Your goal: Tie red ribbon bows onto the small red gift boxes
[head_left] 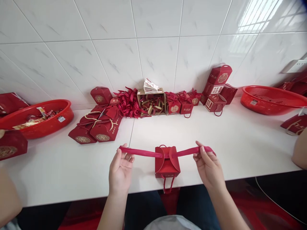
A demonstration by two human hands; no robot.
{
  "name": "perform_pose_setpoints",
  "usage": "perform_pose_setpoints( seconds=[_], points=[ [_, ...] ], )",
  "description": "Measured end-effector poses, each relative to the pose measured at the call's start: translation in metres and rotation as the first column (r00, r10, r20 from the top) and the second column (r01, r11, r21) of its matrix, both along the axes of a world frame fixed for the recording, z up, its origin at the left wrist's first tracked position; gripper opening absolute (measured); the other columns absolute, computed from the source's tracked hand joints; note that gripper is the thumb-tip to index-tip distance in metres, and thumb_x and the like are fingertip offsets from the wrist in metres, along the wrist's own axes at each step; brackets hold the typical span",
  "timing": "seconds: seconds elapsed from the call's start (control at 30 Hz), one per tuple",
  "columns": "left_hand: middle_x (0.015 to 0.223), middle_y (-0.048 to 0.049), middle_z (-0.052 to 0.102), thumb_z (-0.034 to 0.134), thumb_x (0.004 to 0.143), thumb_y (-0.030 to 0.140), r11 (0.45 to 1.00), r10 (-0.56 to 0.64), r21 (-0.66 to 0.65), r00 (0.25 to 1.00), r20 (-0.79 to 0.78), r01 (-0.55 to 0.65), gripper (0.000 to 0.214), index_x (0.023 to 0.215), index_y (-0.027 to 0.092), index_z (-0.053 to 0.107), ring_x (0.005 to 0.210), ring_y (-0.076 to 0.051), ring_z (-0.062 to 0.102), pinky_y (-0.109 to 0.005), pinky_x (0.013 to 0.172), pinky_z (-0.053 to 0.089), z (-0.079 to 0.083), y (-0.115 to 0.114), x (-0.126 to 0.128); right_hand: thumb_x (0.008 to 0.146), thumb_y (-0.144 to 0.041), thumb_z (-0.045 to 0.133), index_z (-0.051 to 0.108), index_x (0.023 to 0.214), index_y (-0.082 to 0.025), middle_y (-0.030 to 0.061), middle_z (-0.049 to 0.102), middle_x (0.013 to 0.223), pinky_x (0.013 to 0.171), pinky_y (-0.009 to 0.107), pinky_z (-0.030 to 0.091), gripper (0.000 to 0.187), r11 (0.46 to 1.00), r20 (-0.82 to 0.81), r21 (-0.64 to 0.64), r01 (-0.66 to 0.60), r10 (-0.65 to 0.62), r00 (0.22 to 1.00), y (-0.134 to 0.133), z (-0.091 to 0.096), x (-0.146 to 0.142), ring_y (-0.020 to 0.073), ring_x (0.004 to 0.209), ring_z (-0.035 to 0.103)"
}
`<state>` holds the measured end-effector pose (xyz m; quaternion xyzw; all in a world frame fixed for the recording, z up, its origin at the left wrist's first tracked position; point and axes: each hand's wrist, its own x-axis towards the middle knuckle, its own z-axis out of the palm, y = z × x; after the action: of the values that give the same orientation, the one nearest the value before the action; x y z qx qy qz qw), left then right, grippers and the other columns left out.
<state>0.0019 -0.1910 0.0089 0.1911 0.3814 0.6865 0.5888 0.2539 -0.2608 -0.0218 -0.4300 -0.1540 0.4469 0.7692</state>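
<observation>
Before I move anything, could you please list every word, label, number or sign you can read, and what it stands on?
"囍", apparently: white squares on the stacked boxes at right.
"歡喜", apparently: a box flap at left.
Too small or blurred: the white slips, the stickers on the red basins, and lettering on the center-front box and ribboned boxes.
No numbers or brands are legible.

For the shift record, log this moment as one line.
left hand: holds ribbon; right hand: also holds ribbon; ribbon: spans red box; red box: on white table
</observation>
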Motion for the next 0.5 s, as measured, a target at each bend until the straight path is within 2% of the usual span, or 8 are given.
perform_pose_setpoints(
  seconds=[0.1,0.23,0.33,0.4,0.5],
  points=[
    [0.079,0.0006,0.066,0.084,0.064,0.037,0.989,0.010,0.145,0.993,-0.120,0.008,0.032,0.089,0.019,0.074,0.069,-0.009,0.057,-0.020,0.059,0.048,0.019,0.004,0.005,0.080,-0.039,0.072,0.070,0.099,-0.022,-0.0005,0.063,0.073,0.058,0.024,0.050,0.026,0.999,0.274,0.032,0.038,-0.046,0.961,0.003,0.018,0.007,0.0096,0.060,0.056],
    [0.078,0.0003,0.068,0.085,0.063,0.033,0.960,0.001,0.272,0.972,-0.234,0.065,0.021,0.079,0.021,0.075,0.067,-0.009,0.055,-0.020,0.057,0.044,0.039,0.009,0.017,0.086,-0.043,0.064,0.070,0.098,-0.019,0.0046,0.067,0.080,0.066,0.031,0.051,0.027,0.994,0.546,0.073,0.080,-0.107,0.831,0.011,0.039,0.011,0.0159,0.070,0.061],
    [0.077,-0.0006,0.070,0.082,0.068,0.034,0.929,-0.035,0.334,0.938,-0.346,0.158,0.017,0.079,0.022,0.076,0.068,-0.009,0.056,-0.019,0.059,0.044,0.049,0.012,0.029,0.084,-0.039,0.068,0.069,0.100,-0.022,0.0039,0.069,0.079,0.071,0.033,0.053,0.024,0.992,0.587,0.124,0.031,-0.099,0.803,0.020,0.056,0.007,0.0179,0.076,0.065],
    [0.076,-0.0011,0.071,0.079,0.072,0.035,0.896,-0.075,0.372,0.908,-0.412,0.243,0.017,0.083,0.023,0.077,0.074,-0.011,0.060,-0.020,0.065,0.047,0.054,0.012,0.038,0.083,-0.038,0.069,0.070,0.096,-0.023,0.0030,0.070,0.079,0.072,0.032,0.053,0.019,0.984,0.576,0.169,-0.060,-0.050,0.816,0.026,0.068,0.002,0.0177,0.077,0.066],
    [0.080,-0.0013,0.073,0.076,0.076,0.034,0.839,-0.146,0.406,0.870,-0.471,0.361,0.014,0.087,0.025,0.077,0.083,-0.013,0.064,-0.023,0.078,0.050,0.062,0.012,0.051,0.085,-0.037,0.066,0.071,0.089,-0.024,0.0027,0.071,0.086,0.079,0.032,0.053,0.014,0.944,0.522,0.234,-0.232,0.079,0.849,0.035,0.082,-0.007,0.0175,0.082,0.067]
  ],
)
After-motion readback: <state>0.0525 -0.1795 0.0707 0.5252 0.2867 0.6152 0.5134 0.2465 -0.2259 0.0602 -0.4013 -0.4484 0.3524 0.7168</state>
